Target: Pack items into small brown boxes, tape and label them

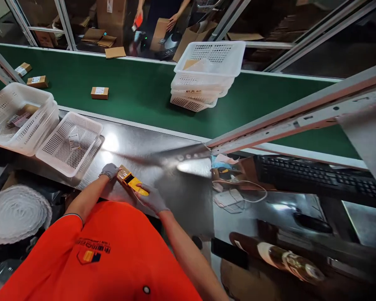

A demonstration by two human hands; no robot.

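Note:
Both my hands wear grey gloves and hold a small yellow device (132,182) in clear wrapping over the steel worktop (163,175). My left hand (110,170) grips its far end, fingers curled round it. My right hand (153,197) closes on its near end. An orange shirt fills the lower left of the view.
Two white mesh baskets (69,142) sit left on the worktop. A green conveyor belt (134,90) carries small cardboard boxes (99,93) and a stack of white baskets (208,75). A black keyboard (316,177), mouse and cables lie right. Another person's hands (172,19) work beyond the belt.

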